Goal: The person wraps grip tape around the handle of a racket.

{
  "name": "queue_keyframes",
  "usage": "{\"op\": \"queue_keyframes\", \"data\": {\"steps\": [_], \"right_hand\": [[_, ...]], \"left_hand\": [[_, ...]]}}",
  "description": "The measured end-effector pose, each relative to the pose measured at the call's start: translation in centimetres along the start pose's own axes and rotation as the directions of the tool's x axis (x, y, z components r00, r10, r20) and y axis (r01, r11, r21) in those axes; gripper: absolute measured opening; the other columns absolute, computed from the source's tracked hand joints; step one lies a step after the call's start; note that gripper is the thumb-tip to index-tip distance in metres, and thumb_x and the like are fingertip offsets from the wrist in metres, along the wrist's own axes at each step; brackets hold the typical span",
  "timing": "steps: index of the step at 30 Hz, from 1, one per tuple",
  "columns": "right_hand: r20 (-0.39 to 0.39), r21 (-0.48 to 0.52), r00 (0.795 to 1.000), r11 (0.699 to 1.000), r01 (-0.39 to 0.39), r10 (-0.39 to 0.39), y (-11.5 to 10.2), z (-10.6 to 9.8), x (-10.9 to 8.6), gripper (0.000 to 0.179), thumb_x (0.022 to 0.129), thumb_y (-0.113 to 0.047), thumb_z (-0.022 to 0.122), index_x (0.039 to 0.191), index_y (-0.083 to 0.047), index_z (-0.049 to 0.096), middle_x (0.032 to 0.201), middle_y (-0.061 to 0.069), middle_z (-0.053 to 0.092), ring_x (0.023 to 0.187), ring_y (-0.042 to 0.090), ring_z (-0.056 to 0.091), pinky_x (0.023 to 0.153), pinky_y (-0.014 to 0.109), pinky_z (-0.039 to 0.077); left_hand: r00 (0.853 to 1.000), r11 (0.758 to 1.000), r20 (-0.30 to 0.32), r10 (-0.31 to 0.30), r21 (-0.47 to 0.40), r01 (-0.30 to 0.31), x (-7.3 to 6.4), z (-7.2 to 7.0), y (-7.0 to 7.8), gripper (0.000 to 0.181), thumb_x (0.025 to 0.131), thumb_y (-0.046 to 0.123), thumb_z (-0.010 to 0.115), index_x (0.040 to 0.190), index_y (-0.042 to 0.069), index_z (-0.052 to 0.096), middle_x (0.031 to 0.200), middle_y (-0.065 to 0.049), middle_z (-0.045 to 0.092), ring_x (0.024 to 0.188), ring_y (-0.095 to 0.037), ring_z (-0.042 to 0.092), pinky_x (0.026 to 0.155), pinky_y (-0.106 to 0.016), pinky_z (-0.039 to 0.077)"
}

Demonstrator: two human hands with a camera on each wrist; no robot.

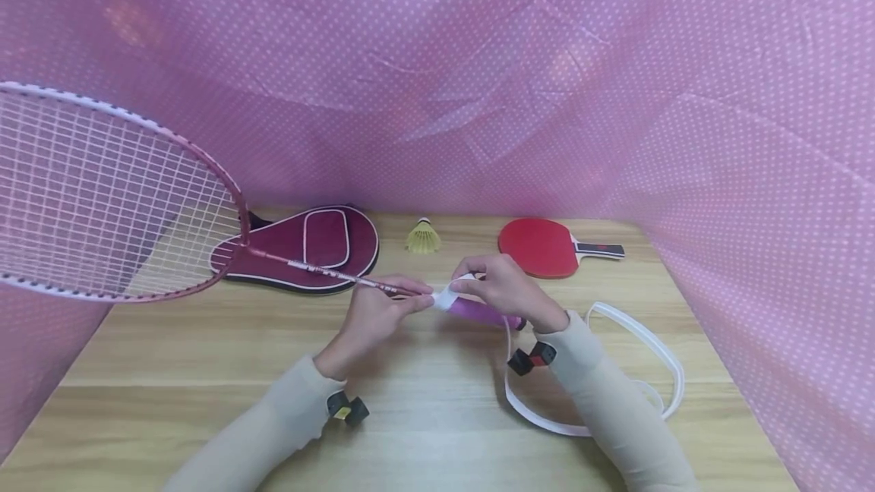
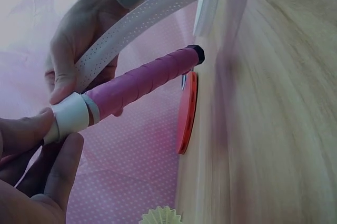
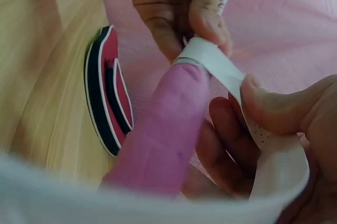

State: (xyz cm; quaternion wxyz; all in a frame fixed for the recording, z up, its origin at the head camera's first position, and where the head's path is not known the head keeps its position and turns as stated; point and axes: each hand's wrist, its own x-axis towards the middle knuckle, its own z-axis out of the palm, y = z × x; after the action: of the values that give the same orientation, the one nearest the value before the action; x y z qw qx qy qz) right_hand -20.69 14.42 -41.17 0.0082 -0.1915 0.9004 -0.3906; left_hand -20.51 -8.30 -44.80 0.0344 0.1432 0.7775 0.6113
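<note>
A badminton racket (image 1: 328, 270) is held above the table, its strung head to the left and its purple-pink handle (image 2: 145, 83) to the right. My left hand (image 1: 379, 313) grips it where shaft and handle meet. White perforated grip tape (image 3: 224, 68) wraps round the top of the handle, over the edge of the purple covering. My right hand (image 1: 502, 287) pinches this tape between thumb and fingers, close to the handle. From there the loose tape (image 1: 547, 424) loops down onto the table under the right forearm.
Behind the hands lie a dark red paddle case (image 1: 273, 253), a yellow shuttlecock (image 1: 424, 238) and a red table tennis paddle (image 1: 540, 247). The wooden table (image 1: 424, 431) is bordered by a pink dotted curtain (image 1: 437, 97) at the back and sides.
</note>
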Motion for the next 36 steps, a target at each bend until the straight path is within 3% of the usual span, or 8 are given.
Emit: {"op": "queue_keyframes", "data": {"steps": [4, 9, 12, 18, 22, 26, 31, 36], "right_hand": [[0.007, 0.043, 0.999, 0.998, -0.047, 0.046, 0.2, 0.3, 0.2, 0.007, 0.090, -0.021, 0.075, 0.085, -0.016, 0.074, 0.083, -0.004, 0.072, 0.084, 0.012, 0.060, 0.080, 0.029, 0.052], [0.094, 0.278, 0.986, 0.947, -0.158, 0.137, 0.8, 1.0, 0.4, 0.008, 0.093, -0.019, 0.071, 0.088, -0.012, 0.072, 0.083, -0.001, 0.069, 0.084, 0.015, 0.056, 0.075, 0.028, 0.048], [0.139, 0.387, 0.982, 0.906, -0.172, 0.127, 1.0, 1.3, 0.6, 0.011, 0.095, -0.016, 0.066, 0.088, -0.008, 0.068, 0.081, 0.001, 0.066, 0.080, 0.016, 0.056, 0.071, 0.026, 0.048], [0.229, 0.472, 0.969, 0.859, -0.197, 0.097, 1.3, 1.9, 0.9, 0.014, 0.099, -0.013, 0.058, 0.087, -0.006, 0.060, 0.077, 0.001, 0.066, 0.074, 0.014, 0.056, 0.067, 0.023, 0.047], [0.239, 0.516, 0.966, 0.830, -0.212, 0.099, 1.2, 2.2, 1.1, 0.014, 0.099, -0.009, 0.056, 0.086, -0.005, 0.056, 0.076, 0.002, 0.066, 0.071, 0.012, 0.057, 0.064, 0.021, 0.047], [0.143, 0.477, 0.980, 0.858, -0.192, 0.139, 1.1, 2.6, 1.3, 0.013, 0.097, -0.012, 0.062, 0.086, -0.006, 0.058, 0.074, -0.001, 0.062, 0.068, 0.010, 0.053, 0.060, 0.020, 0.046], [0.015, 0.437, 0.986, 0.886, -0.156, 0.166, 1.2, 3.0, 1.4, 0.011, 0.090, -0.013, 0.072, 0.086, -0.007, 0.063, 0.082, -0.002, 0.065, 0.081, 0.014, 0.056, 0.070, 0.025, 0.048], [0.013, 0.433, 0.990, 0.892, -0.132, 0.141, 1.1, 3.3, 1.3, 0.015, 0.081, -0.011, 0.079, 0.083, -0.008, 0.065, 0.093, 0.002, 0.071, 0.096, 0.020, 0.062, 0.084, 0.033, 0.050]], "left_hand": [[0.998, 1.000, 0.059, 0.024, -0.021, -0.023, 0.1, -0.3, 0.1, 0.016, 0.080, 0.017, 0.085, 0.095, 0.013, 0.081, 0.098, -0.005, 0.080, 0.085, -0.010, 0.073, 0.073, -0.022, 0.057], [0.991, 0.996, 0.110, 0.073, -0.060, -0.067, 0.2, -0.5, 0.2, 0.017, 0.081, 0.013, 0.084, 0.097, 0.011, 0.080, 0.102, -0.007, 0.080, 0.093, -0.013, 0.073, 0.080, -0.023, 0.057], [0.988, 0.992, 0.118, 0.099, -0.087, -0.090, 0.3, -0.6, 0.2, 0.017, 0.081, 0.010, 0.083, 0.098, 0.009, 0.080, 0.104, -0.008, 0.079, 0.096, -0.013, 0.072, 0.084, -0.023, 0.058], [0.980, 0.985, 0.136, 0.145, -0.112, -0.130, 0.5, -0.6, -0.2, 0.018, 0.081, 0.006, 0.082, 0.099, 0.007, 0.079, 0.105, -0.011, 0.079, 0.097, -0.012, 0.073, 0.087, -0.024, 0.059], [0.984, 0.989, 0.135, 0.121, -0.105, -0.107, 0.8, -0.6, -0.3, 0.018, 0.082, 0.009, 0.082, 0.099, 0.008, 0.079, 0.105, -0.010, 0.079, 0.094, -0.010, 0.073, 0.084, -0.024, 0.060], [0.995, 0.988, 0.069, 0.067, -0.143, -0.056, 0.9, -0.4, -0.5, 0.028, 0.080, 0.010, 0.084, 0.107, 0.007, 0.077, 0.107, -0.012, 0.079, 0.094, -0.014, 0.074, 0.083, -0.024, 0.060], [0.998, 0.963, 0.049, 0.046, -0.267, -0.032, 0.6, 0.5, -1.0, 0.048, 0.080, 0.003, 0.083, 0.125, -0.001, 0.066, 0.124, -0.019, 0.071, 0.114, -0.028, 0.071, 0.094, -0.026, 0.059], [0.999, 0.982, -0.018, 0.048, -0.183, -0.050, 0.5, 1.0, -1.3, 0.037, 0.078, 0.018, 0.088, 0.109, 0.004, 0.074, 0.110, -0.014, 0.077, 0.101, -0.023, 0.075, 0.086, -0.024, 0.061]]}}
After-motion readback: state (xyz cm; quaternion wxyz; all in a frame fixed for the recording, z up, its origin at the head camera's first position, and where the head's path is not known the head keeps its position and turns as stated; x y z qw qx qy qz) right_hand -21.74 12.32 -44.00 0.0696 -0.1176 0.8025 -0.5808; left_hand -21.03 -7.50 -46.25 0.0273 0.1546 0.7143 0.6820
